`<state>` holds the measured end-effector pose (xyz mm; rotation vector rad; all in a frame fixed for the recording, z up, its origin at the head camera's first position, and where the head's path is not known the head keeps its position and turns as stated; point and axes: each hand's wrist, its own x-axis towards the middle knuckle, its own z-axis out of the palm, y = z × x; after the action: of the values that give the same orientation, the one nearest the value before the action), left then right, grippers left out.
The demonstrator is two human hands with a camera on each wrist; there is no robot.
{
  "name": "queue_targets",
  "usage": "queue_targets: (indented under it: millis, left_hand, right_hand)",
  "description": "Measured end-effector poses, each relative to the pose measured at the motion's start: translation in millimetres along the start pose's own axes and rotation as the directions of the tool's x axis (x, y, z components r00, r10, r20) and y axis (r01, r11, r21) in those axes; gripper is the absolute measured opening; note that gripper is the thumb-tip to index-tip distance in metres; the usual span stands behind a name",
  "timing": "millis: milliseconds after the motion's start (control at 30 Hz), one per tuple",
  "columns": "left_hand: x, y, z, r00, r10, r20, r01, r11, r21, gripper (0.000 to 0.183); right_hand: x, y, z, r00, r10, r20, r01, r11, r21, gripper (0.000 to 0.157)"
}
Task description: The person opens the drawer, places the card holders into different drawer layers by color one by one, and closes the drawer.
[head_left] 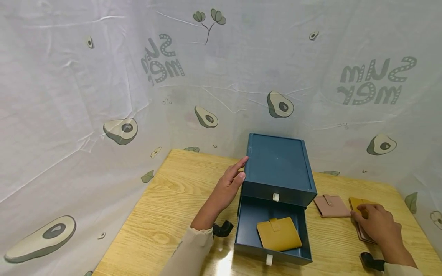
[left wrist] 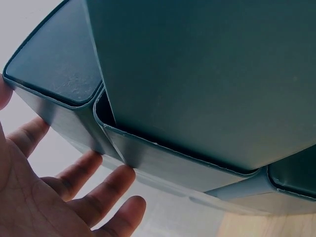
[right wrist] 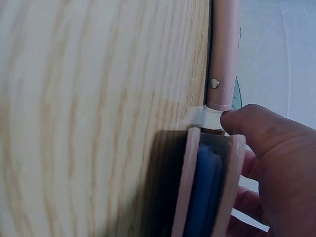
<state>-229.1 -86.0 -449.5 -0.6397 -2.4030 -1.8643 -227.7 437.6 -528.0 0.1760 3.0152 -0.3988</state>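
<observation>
A dark blue two-drawer box (head_left: 277, 161) stands on the table, its lower drawer (head_left: 246, 226) pulled out. Inside that drawer lies a mustard-yellow wallet (head_left: 281, 235) with a strap. My left hand (head_left: 228, 188) touches the box's left side with extended fingers. On the right, my right hand (head_left: 378, 224) is over another mustard-yellow wallet (head_left: 355, 202) and a pinkish wallet (head_left: 365, 234), partly hiding both. The right wrist view shows a pink-edged wallet (right wrist: 185, 182) edge-on with blue inside, the fingers behind it. Left of this hand lies a pink wallet (head_left: 333, 207) with a snap strap.
The wooden table (head_left: 155, 207) extends to the left of the box. A white curtain (head_left: 235, 65) printed with avocados hangs behind and around it. White knobs (head_left: 269, 260) stick out from the drawer fronts. Black wrist mounts (head_left: 222, 229) sit near both hands.
</observation>
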Motion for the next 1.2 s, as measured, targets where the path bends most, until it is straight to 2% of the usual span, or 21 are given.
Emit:
queue_targets:
  millis: [200,500,800,1067,1200]
  left_hand:
    - [-0.9,-0.2,-1.1,1.0,-0.002,-0.007,0.002,1.0,0.002,0.054]
    - [0.0,-2.7,-1.4,1.0,0.021,0.006,-0.021,1.0,-0.002,0.055]
    - [1.2,-1.0,-2.1,1.0,0.028,0.013,-0.028,1.0,0.0,0.055]
    - [-0.3,-1.0,-1.6,0.999,0.019,0.025,-0.019,1.0,0.003,0.056]
    - [-1.2,-2.3,-1.6,1.0,0.017,0.022,-0.017,1.0,0.001,0.056]
  right_hand:
    - [-0.1,-5.0,-1.6,1.0,0.005,0.014,-0.005,1.0,0.012,0.077]
    - [0.9,-5.0,0.4,0.999,-0.011,-0.038,0.013,0.999,0.032,0.072]
    - [-1.4,-6.5,1.9,0.999,0.017,-0.029,-0.015,0.997,0.075,0.073]
    - [-4.2,-8.5,4.5,0.997,0.065,-0.043,-0.06,0.992,0.113,0.064]
    - [-4.3,-8.5,5.7,0.997,0.06,-0.052,-0.053,0.991,0.122,0.063]
